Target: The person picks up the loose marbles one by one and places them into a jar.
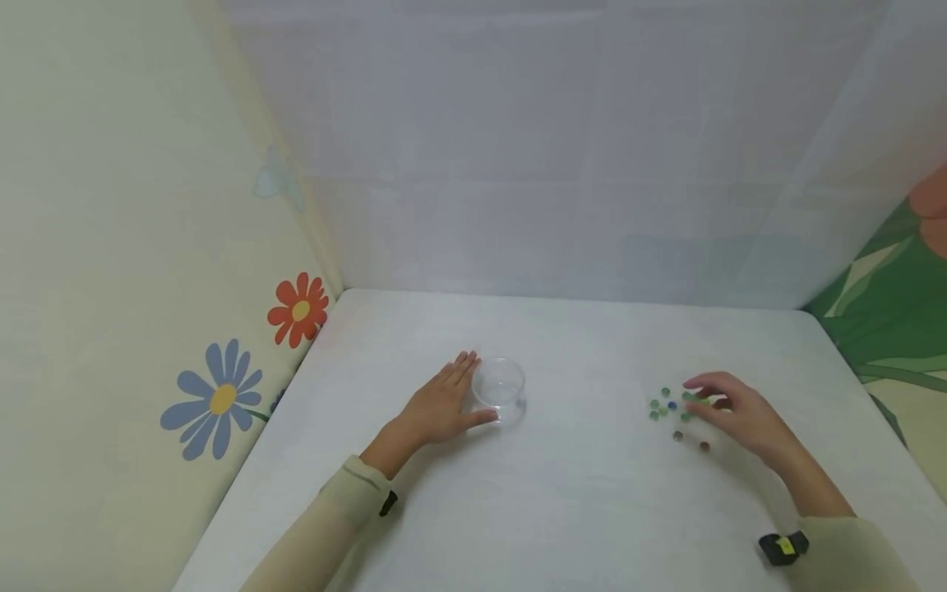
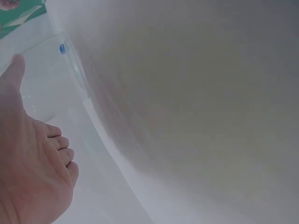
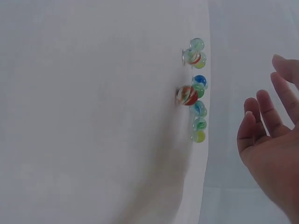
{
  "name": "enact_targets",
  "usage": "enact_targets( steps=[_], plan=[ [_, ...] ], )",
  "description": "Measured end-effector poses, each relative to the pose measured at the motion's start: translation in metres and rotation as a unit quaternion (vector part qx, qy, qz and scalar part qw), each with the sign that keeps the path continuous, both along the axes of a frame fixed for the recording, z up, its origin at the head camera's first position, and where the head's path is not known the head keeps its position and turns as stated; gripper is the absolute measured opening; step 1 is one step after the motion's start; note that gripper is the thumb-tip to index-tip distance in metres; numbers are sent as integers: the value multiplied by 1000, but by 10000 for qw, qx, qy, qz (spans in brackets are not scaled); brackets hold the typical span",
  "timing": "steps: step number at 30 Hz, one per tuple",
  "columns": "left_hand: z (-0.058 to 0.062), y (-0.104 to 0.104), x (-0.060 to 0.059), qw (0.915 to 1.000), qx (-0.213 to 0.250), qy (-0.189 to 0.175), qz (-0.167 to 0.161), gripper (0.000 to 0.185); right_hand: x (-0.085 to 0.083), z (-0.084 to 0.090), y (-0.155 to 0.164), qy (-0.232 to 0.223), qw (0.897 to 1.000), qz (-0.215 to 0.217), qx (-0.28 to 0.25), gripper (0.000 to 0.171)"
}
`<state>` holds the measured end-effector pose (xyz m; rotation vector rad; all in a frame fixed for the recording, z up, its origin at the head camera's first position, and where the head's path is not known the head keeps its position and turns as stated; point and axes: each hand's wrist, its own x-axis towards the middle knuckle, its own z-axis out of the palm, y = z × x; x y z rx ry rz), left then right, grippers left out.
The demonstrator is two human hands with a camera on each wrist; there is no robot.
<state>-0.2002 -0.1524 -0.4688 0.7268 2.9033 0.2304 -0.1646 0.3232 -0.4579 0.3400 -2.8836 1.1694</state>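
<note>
A clear, round, open-topped container (image 1: 503, 385) stands upright on the white table. My left hand (image 1: 438, 404) lies against its left side, fingers extended along it and thumb at its near side. In the left wrist view the transparent wall of the container (image 2: 44, 77) shows between thumb and fingers. Several glass marbles (image 1: 672, 405), mostly green with a blue one, lie in a loose cluster at the right. Two brownish marbles (image 1: 704, 446) sit nearer. My right hand (image 1: 740, 411) hovers over the cluster's right side, its fingers apart and holding nothing visible; red-swirled marbles (image 3: 188, 95) show in the right wrist view.
The white table (image 1: 577, 493) has its far edge along a pale cloth wall (image 1: 518, 164). A cream cloth with printed flowers (image 1: 222, 399) hangs at the left. At the right is a cloth printed with green leaves (image 1: 884, 304).
</note>
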Motion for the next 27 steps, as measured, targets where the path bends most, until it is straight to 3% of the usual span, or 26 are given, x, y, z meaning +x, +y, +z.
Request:
enact_targets(
  steps=[12,27],
  plan=[
    [-2,-1,-2,9999,100,6,19,104,4,-10,17,-688,9974,-140,169,43],
    [3,0,1,10000,59,-45,31,105,8,-15,32,-917,9950,126,363,46]
  ],
)
